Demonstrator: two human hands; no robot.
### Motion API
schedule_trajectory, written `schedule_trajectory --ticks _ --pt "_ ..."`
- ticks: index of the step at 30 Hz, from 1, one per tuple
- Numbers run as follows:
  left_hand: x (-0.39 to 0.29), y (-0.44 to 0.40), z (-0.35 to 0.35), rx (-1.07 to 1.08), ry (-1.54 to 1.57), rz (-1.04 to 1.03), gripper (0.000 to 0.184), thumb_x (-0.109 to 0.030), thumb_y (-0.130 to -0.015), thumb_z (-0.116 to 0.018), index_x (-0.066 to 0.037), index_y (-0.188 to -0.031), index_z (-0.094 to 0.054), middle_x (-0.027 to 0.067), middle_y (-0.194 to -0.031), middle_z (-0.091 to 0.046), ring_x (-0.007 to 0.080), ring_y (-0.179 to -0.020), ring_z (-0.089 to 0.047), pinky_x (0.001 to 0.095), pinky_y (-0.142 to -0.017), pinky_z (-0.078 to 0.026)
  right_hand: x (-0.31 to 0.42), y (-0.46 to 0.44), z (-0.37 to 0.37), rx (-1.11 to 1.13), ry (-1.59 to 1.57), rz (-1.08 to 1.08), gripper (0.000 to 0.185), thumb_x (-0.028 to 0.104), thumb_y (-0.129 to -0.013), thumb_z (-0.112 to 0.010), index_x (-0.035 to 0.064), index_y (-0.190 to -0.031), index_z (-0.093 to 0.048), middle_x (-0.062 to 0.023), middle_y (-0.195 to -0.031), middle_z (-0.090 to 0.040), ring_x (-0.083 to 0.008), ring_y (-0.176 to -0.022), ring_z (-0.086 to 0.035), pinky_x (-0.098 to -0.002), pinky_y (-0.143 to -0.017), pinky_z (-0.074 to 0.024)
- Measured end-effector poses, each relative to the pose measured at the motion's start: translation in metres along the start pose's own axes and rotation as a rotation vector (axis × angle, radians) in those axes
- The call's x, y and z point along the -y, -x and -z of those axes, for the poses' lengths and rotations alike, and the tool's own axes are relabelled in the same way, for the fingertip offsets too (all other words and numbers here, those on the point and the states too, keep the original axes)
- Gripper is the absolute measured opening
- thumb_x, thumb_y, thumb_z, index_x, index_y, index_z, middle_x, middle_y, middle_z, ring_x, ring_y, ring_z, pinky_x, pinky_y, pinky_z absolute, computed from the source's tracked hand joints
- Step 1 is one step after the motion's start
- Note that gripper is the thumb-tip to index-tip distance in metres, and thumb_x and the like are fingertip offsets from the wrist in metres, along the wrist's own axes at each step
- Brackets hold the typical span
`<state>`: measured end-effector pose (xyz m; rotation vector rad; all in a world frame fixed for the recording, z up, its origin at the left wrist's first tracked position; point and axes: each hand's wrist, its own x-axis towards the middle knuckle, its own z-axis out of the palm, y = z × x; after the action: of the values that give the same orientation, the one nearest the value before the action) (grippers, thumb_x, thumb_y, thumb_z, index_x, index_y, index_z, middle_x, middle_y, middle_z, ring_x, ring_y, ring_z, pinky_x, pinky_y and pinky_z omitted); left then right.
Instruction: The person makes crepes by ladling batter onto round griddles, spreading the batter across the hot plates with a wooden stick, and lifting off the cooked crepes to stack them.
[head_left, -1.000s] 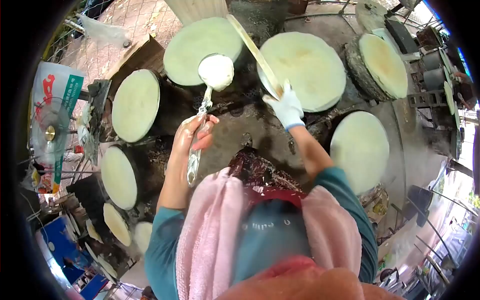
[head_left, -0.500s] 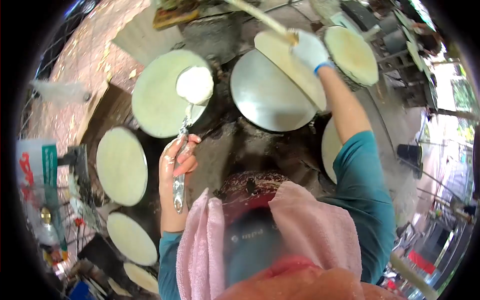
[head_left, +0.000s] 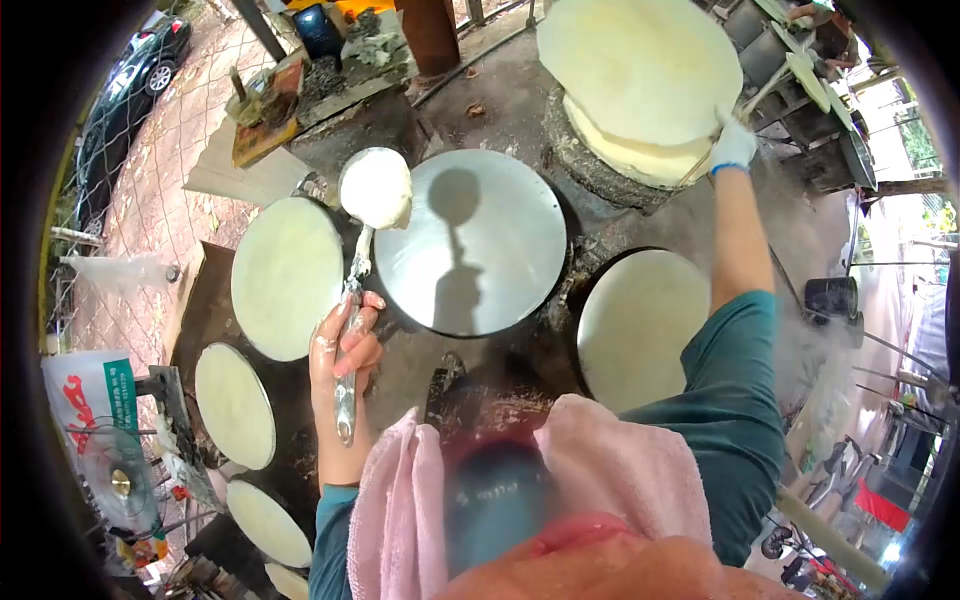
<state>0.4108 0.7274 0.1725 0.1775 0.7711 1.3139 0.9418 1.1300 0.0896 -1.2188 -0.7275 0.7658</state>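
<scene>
My left hand [head_left: 345, 345] is wrapped round the metal handle of a ladle [head_left: 375, 190], whose bowl is heaped with thick white batter. The ladle hangs over the left rim of a bare round griddle [head_left: 480, 270], casting its shadow there. My right hand [head_left: 733, 148], in a white glove with a blue cuff, is closed on a pale wooden stick [head_left: 768, 88] at the right edge of a large thin round pancake [head_left: 640, 65]. That pancake lies over a stack of pancakes [head_left: 635, 155], a little askew. My fingers partly hide where stick and pancake meet.
More griddles carry pale rounds of batter: one griddle [head_left: 645, 325] at right, another [head_left: 287, 278] at left, several beyond lower left. A wooden board [head_left: 265, 120] and a dark phone [head_left: 318, 32] sit at the back. A fan [head_left: 120, 482] stands left. Another person's hand [head_left: 808, 15] shows upper right.
My right hand has carried the pancake from the middle griddle to the stack at the upper right, leaving that griddle bare. My left hand still holds the loaded ladle; the view has shifted.
</scene>
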Motion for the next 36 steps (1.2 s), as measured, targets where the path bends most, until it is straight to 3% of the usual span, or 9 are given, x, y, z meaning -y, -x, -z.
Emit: schedule_trajectory --ticks 7,16,19,22,25,28,32,35,36 --pt "0.045 -0.044 -0.049 -0.022 -0.147 0.024 0.034 -0.021 -0.102 -0.039 0.011 -0.107 -0.046 -0.0026 -0.056 -0.041 0.0025 -0.029 -0.033 0.0173 -0.029 -0.022 -0.136 0.026 0.056 -0.267 0.055 -0.144 0.04 0.0 -0.077 -0.073 -0.0026 -0.113 -0.055 -0.0116 -0.103 -0.064 -0.0192 -0.085 -0.062 -0.03 -0.073 -0.0502" --pt "0.11 -0.118 -0.056 -0.071 -0.591 0.129 0.042 -0.036 -0.1 -0.046 0.005 -0.096 -0.057 -0.0005 -0.056 -0.038 0.0071 -0.034 -0.027 0.0223 -0.034 -0.02 -0.065 0.094 0.064 -0.09 0.457 0.161 0.051 0.024 -0.089 -0.063 -0.0047 -0.128 -0.05 -0.0213 -0.117 -0.063 -0.0316 -0.103 -0.062 -0.0357 -0.088 -0.0458" --pt "0.157 -0.173 -0.006 -0.092 -0.8 0.066 0.029 -0.022 -0.096 -0.055 0.007 -0.097 -0.055 -0.0001 -0.057 -0.042 0.0076 -0.04 -0.034 0.0239 -0.037 -0.025 -0.062 0.199 0.067 0.204 0.187 -0.214 0.037 0.02 -0.092 -0.062 0.0103 -0.126 -0.058 -0.0023 -0.087 -0.06 -0.0105 -0.073 -0.053 -0.0236 -0.063 -0.0431" --pt "0.177 -0.198 0.039 -0.122 -1.333 -0.169 0.031 -0.026 -0.09 -0.063 0.004 -0.095 -0.053 0.0108 -0.057 -0.053 0.0236 -0.044 -0.051 0.0346 -0.042 -0.039 -0.075 0.314 0.07 0.424 0.209 -0.467 0.038 0.015 -0.093 -0.063 0.0141 -0.13 -0.057 0.0039 -0.087 -0.061 -0.0036 -0.069 -0.052 -0.0207 -0.059 -0.0445" --pt "0.164 -0.202 0.065 -0.218 -1.873 -0.454 0.036 -0.03 -0.085 -0.067 -0.001 -0.096 -0.051 0.0249 -0.068 -0.061 0.0446 -0.06 -0.059 0.0488 -0.052 -0.047 -0.078 0.402 0.075 0.536 1.114 -0.151 0.05 0.026 -0.091 -0.062 0.0149 -0.139 -0.048 -0.0119 -0.102 -0.065 -0.0255 -0.082 -0.064 -0.0382 -0.073 -0.0508" --pt "0.121 -0.184 0.08 -0.306 -1.906 -0.69 0.036 -0.03 -0.086 -0.067 -0.001 -0.101 -0.053 0.0214 -0.068 -0.061 0.0418 -0.061 -0.061 0.0465 -0.052 -0.047 -0.136 0.443 0.097 0.546 1.195 -0.12 0.06 0.041 -0.093 -0.05 0.0298 -0.148 -0.028 -0.0198 -0.1 -0.064 -0.0354 -0.082 -0.065 -0.0452 -0.068 -0.0507" --pt "0.052 -0.152 0.098 -0.392 -1.637 -0.929 0.024 -0.019 -0.091 -0.063 0.001 -0.103 -0.054 0.0182 -0.072 -0.061 0.0324 -0.06 -0.059 0.039 -0.056 -0.047 -0.091 0.464 0.013 0.511 0.776 -0.812 0.04 0.044 -0.087 -0.059 0.0197 -0.118 -0.063 -0.0145 -0.087 -0.068 -0.0241 -0.077 -0.065 -0.0365 -0.074 -0.0489" --pt "0.019 -0.128 0.123 -0.233 -1.493 -0.909 0.015 -0.014 -0.094 -0.057 0.001 -0.097 -0.055 0.0119 -0.067 -0.055 0.0193 -0.057 -0.051 0.033 -0.056 -0.044 -0.112 0.472 0.018 0.509 0.774 -0.428 0.041 0.041 -0.089 -0.059 0.0162 -0.121 -0.061 -0.0143 -0.09 -0.068 -0.0215 -0.08 -0.065 -0.0354 -0.076 -0.0495" --pt "0.013 -0.118 0.134 -0.22 -1.471 -0.814 0.015 -0.014 -0.095 -0.056 0.001 -0.095 -0.055 0.009 -0.066 -0.053 0.0162 -0.057 -0.049 0.0318 -0.054 -0.042 -0.117 0.472 0.026 0.446 0.704 -0.167 0.04 0.019 -0.093 -0.061 0.0029 -0.129 -0.056 0.0 -0.095 -0.064 -0.0091 -0.073 -0.059 -0.0264 -0.069 -0.0498"
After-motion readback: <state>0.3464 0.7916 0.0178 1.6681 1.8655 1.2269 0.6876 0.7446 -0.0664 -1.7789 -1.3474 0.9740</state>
